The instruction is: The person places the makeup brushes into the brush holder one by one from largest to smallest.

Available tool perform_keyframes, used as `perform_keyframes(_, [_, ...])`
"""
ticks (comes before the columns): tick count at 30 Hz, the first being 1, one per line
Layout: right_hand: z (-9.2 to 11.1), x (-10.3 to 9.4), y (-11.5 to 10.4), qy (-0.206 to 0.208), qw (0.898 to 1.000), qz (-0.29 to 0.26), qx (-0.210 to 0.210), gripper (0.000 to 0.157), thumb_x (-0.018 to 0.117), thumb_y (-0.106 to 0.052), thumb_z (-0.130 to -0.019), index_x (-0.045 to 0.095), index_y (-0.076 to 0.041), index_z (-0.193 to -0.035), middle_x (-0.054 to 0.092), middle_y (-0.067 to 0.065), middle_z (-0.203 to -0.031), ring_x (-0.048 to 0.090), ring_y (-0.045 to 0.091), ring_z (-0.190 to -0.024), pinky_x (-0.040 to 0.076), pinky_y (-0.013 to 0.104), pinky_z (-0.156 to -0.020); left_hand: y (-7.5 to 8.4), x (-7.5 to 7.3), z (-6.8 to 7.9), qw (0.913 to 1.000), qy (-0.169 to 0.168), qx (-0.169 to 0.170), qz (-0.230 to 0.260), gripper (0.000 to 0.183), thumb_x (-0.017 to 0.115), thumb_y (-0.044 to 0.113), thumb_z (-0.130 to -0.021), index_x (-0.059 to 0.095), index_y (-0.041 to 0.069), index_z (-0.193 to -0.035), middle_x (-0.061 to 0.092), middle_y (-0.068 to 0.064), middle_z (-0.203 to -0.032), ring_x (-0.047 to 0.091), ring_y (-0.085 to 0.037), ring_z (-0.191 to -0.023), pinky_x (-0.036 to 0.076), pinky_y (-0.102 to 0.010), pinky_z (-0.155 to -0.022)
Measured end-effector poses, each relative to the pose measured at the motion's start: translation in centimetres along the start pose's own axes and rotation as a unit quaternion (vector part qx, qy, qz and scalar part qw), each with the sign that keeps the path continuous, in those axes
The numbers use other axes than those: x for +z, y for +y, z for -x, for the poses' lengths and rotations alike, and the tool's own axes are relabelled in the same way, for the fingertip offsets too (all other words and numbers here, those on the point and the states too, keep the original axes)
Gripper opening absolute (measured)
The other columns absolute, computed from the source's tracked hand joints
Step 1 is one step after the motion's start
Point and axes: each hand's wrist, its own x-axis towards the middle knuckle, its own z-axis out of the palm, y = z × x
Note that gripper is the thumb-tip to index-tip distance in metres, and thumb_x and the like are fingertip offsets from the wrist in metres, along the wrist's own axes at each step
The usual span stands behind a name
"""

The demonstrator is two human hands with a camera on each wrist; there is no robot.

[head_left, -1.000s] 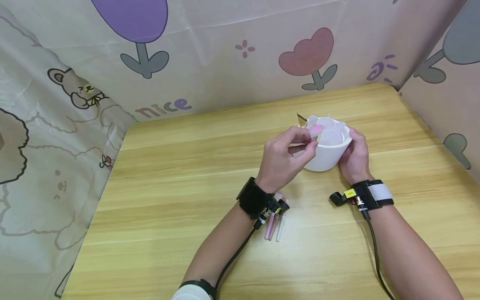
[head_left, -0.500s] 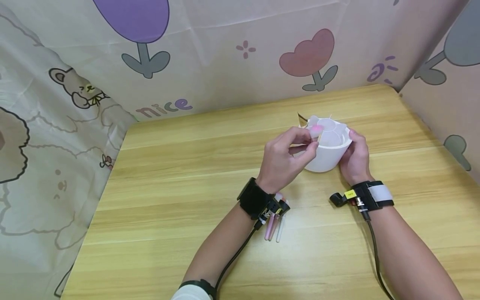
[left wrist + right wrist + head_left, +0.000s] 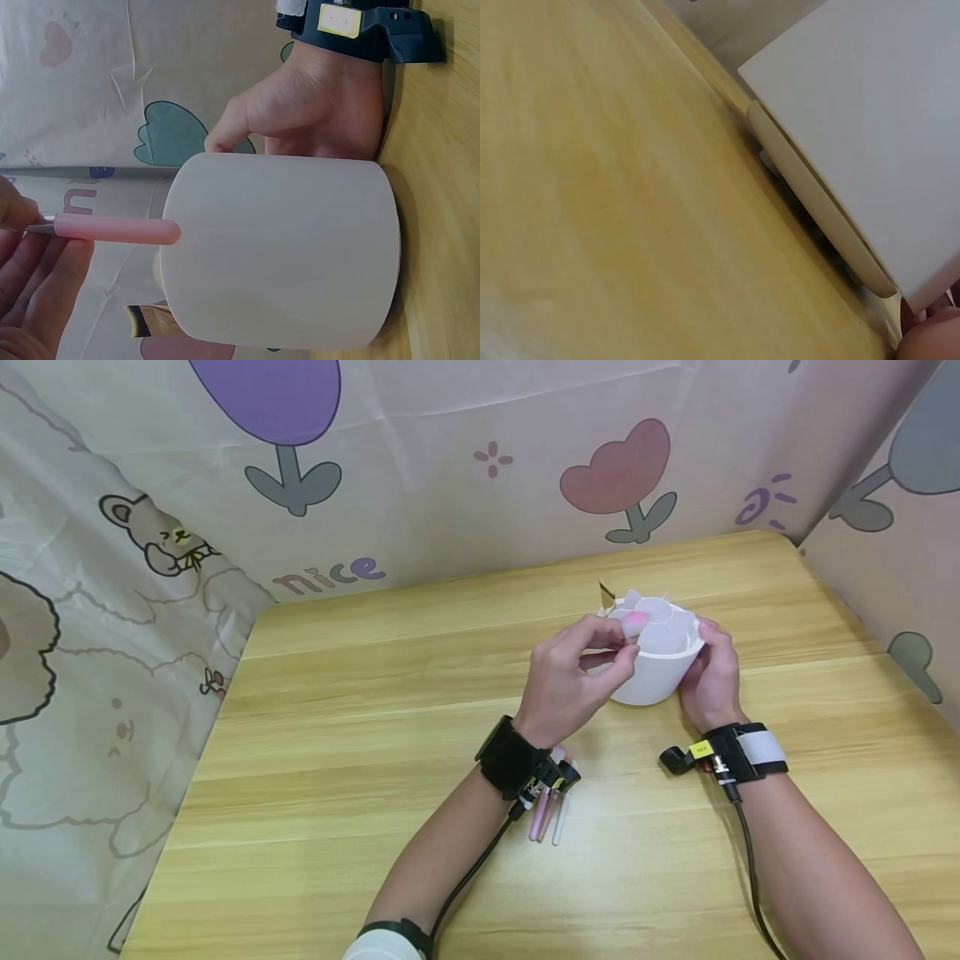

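In the head view my left hand (image 3: 573, 672) pinches a makeup brush (image 3: 635, 622) with pink-and-white bristles, over the near left rim of a white round holder (image 3: 651, 681). The left wrist view shows the brush's pink handle (image 3: 116, 229) pointing down at the holder's rim, its metal neck between thumb and fingers. My right hand (image 3: 711, 681) grips the holder's right side, thumb at the rim. Clear dividers split the holder's inside. A brush with dark-tipped bristles (image 3: 154, 320) sticks up at its back left. The right wrist view shows the holder's base ring (image 3: 817, 199) close to the table.
Several brushes (image 3: 551, 817) with pink and white handles lie on the wooden table (image 3: 337, 735) beneath my left wrist. A printed cloth (image 3: 435, 485) hangs behind the table and along its sides. Cables run from both wrist cameras.
The holder's dividers and the dark-tipped brush have shifted slightly, as if the holder has turned a little. Both hands stay almost in place, the left still pinching the makeup brush.
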Motion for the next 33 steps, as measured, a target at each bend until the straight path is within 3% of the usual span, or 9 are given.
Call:
perform_keyframes(12, [0.1,0.0,-0.1,0.003,1.000,0.006,0.003,0.029,0.047,-0.031,-0.096,0.057,-0.006,-0.106,0.053,0.006,-0.114,0.049,0.016,-0.107,0.036,0.032,-0.096,0.0,0.0,-0.1,0.9998,0.017,0.005,0.001,0.012,0.066,0.000,-0.085,0.061,-0.004,-0.095,0.068,-0.012,-0.093,0.067,-0.010,-0.089,0.053,-0.012,-0.078])
perform_keyframes(21, [0.3,0.2,-0.3,0.026,1.000,0.015,0.009,0.028,0.047,-0.029,-0.097,0.055,-0.006,-0.111,0.053,0.006,-0.114,0.049,0.017,-0.107,0.040,0.028,-0.093,2.2,-0.8,-0.8,0.9911,0.078,-0.071,0.080,0.018,0.067,-0.008,-0.083,0.058,-0.012,-0.097,0.068,-0.025,-0.094,0.069,-0.030,-0.089,0.057,-0.023,-0.076])
perform_keyframes(24, [0.2,0.1,-0.2,0.019,1.000,0.014,0.010,0.035,0.047,-0.030,-0.097,0.057,-0.003,-0.116,0.055,0.007,-0.116,0.049,0.018,-0.109,0.037,0.031,-0.096,2.5,-0.9,-0.8,0.9887,0.095,-0.079,0.085,0.017,0.066,-0.009,-0.083,0.057,-0.012,-0.098,0.067,-0.027,-0.095,0.069,-0.031,-0.090,0.057,-0.025,-0.077])
perform_keyframes(33, [-0.1,0.0,-0.2,0.019,0.999,0.037,0.018,0.033,0.045,-0.031,-0.098,0.061,-0.003,-0.105,0.056,0.006,-0.109,0.049,0.018,-0.105,0.035,0.034,-0.094,2.1,-0.4,-0.9,0.9853,0.123,-0.088,0.080,0.018,0.066,-0.009,-0.083,0.057,-0.010,-0.099,0.067,-0.024,-0.097,0.069,-0.026,-0.092,0.056,-0.023,-0.078])
